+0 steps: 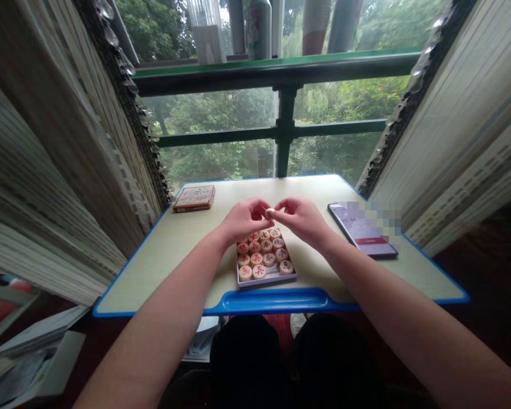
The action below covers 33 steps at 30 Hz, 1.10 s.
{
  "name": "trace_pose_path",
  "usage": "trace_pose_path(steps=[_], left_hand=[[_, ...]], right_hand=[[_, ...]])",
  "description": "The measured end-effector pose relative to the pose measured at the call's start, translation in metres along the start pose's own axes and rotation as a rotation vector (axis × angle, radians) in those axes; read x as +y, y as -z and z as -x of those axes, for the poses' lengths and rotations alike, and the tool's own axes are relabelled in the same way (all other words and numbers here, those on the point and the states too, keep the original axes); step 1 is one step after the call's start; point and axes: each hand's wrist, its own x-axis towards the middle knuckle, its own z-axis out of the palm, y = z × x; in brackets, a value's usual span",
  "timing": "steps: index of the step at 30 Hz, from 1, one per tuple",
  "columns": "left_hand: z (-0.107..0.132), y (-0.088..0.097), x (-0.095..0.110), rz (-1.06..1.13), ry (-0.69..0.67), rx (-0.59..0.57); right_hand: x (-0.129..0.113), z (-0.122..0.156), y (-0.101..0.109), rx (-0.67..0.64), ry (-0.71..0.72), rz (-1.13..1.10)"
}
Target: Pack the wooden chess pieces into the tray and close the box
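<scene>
Between my fingertips, just above the far side of an open box, is a round xiangqi piece [269, 214] with a dark mark on its face. My left hand [246, 220] pinches it from the left, and my right hand [300, 218] pinches it from the right. The shallow white box [266, 280] below holds rows of pale round xiangqi pieces [256, 259], red characters on the left and black on the right. In the nearest row a gap shows between a red piece and a black piece [286, 267]. My hands hide the box's far end.
The pale table [187, 250] has a blue rim and a blue front tray [275, 299]. A brown flat box [194, 198] lies at the back left, a phone [361, 230] at the right. Curtains flank both sides. Behind is a window with a green rail [238, 133]; cups and a can [259, 28] stand on its ledge.
</scene>
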Motion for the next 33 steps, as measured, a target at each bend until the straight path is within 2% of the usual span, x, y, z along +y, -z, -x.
trace_pose_path(steps=[8,15,20,24,28,33], left_hand=[[-0.0005,0.0002,-0.0028,-0.038,-0.019,0.064],[0.0013,-0.0008,0.0006,0.033,-0.066,0.102],[0.003,0.0004,0.0045,-0.048,-0.102,0.12],[0.0018,0.0025,0.0022,0.014,-0.073,0.095],[-0.0005,0.0055,-0.0017,0.103,-0.036,0.094],[-0.0016,0.0062,-0.0022,0.205,0.004,0.072]], right_hand=[[0.0027,-0.0038,0.0019,-0.03,-0.083,-0.125],[0.0041,-0.0047,0.0034,-0.045,-0.155,-0.239],[0.0018,-0.003,0.0033,-0.031,-0.109,-0.187],[0.0024,-0.0024,0.0047,-0.015,-0.063,-0.092],[0.0046,0.0001,0.0073,0.053,0.106,0.093],[0.0097,0.0019,0.005,0.011,0.251,0.289]])
